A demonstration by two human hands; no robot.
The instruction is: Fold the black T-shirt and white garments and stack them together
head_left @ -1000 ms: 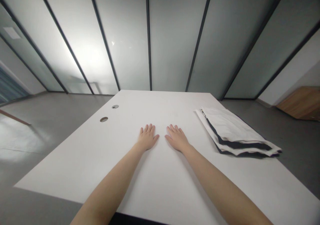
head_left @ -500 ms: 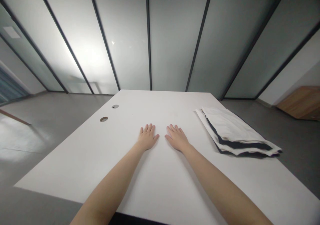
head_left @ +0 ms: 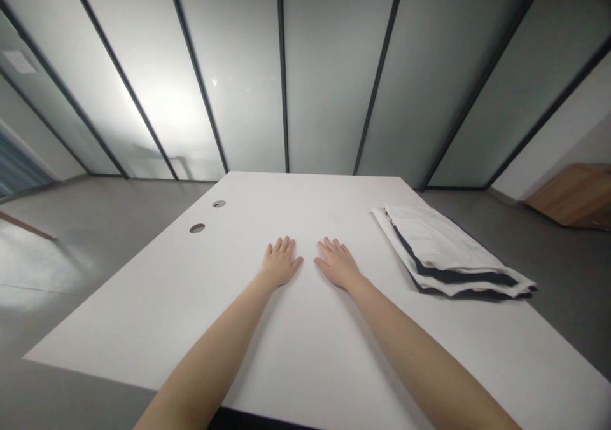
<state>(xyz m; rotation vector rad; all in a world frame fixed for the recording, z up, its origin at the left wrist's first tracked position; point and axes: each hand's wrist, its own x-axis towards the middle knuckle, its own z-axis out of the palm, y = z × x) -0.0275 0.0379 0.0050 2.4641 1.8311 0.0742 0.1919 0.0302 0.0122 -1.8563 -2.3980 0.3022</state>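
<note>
My left hand lies palm down on the white table, its fingers spread and nothing in it. Close beside it, my right hand rests flat in the same way, also holding nothing. A small gap separates the two thumbs. To the right of my right hand, apart from it, a stack of folded white and black cloth lies on the table. Dark layers show along its near and left edges. What kind of cloth items they are, I cannot tell.
Two round holes, a nearer one and a farther one, pierce the tabletop at the left. Behind the table stands a frosted glass wall with dark frames. A wooden piece is on the floor at the far right.
Both hands stay flat in place on the table. The whole view has shifted very slightly; the cloth stack has not moved on the table.
</note>
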